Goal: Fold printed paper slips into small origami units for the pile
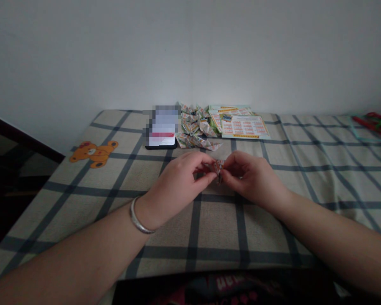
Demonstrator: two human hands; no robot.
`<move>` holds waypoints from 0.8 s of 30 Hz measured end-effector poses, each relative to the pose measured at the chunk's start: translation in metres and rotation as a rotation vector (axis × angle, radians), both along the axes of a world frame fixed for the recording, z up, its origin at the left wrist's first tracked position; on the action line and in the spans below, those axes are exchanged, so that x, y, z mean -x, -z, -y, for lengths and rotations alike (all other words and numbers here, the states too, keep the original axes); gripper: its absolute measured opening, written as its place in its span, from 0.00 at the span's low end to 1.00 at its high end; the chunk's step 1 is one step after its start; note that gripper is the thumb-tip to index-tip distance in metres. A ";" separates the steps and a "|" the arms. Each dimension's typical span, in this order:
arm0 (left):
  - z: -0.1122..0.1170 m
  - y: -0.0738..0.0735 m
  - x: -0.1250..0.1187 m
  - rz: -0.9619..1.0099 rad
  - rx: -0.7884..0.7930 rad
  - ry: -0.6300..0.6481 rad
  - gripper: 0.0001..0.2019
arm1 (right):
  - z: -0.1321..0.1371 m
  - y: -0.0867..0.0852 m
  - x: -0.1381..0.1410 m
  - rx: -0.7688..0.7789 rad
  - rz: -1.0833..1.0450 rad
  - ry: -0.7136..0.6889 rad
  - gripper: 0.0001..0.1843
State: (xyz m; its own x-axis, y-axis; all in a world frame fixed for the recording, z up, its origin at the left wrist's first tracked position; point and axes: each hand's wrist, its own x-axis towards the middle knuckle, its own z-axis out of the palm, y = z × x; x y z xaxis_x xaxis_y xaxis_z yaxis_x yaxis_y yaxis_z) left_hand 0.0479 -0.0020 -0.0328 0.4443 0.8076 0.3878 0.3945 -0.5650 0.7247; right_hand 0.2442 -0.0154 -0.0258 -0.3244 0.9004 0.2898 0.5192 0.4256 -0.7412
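My left hand (180, 178) and my right hand (252, 178) meet over the middle of the checked cloth (216, 220), fingers pinched together. Between them they hold a small folded piece of printed paper (218, 167), mostly hidden by the fingertips. A silver bangle (139, 220) circles my left wrist. Beyond the hands lies a heap of several similar folded paper pieces (197, 129).
A phone (161, 131) with a lit screen lies at the back, left of the paper heap. Flat printed sheets (241, 125) are stacked to its right. Red and green items (379, 123) sit at the far right edge. A bear print (93, 153) marks the cloth's left side.
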 end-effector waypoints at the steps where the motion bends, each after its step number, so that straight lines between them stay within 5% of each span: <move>1: 0.000 0.000 0.000 -0.006 -0.011 -0.002 0.11 | 0.000 0.001 0.000 0.020 -0.016 -0.002 0.04; 9: -0.001 -0.001 -0.001 -0.086 -0.077 -0.003 0.13 | 0.000 -0.005 0.000 -0.053 0.192 -0.011 0.03; 19: -0.006 0.007 0.000 0.047 -0.003 0.036 0.14 | -0.003 -0.002 -0.001 -0.054 0.057 -0.046 0.04; 24: -0.009 0.007 0.000 0.073 0.064 0.073 0.11 | -0.007 -0.001 -0.005 -0.202 0.156 -0.015 0.05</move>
State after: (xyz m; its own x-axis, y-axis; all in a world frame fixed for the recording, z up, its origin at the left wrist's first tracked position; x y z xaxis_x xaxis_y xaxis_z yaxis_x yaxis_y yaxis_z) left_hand 0.0476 0.0070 -0.0397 0.4753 0.7984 0.3698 0.2984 -0.5416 0.7859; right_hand 0.2491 -0.0086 -0.0243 -0.3923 0.8241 0.4085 0.6130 0.5654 -0.5519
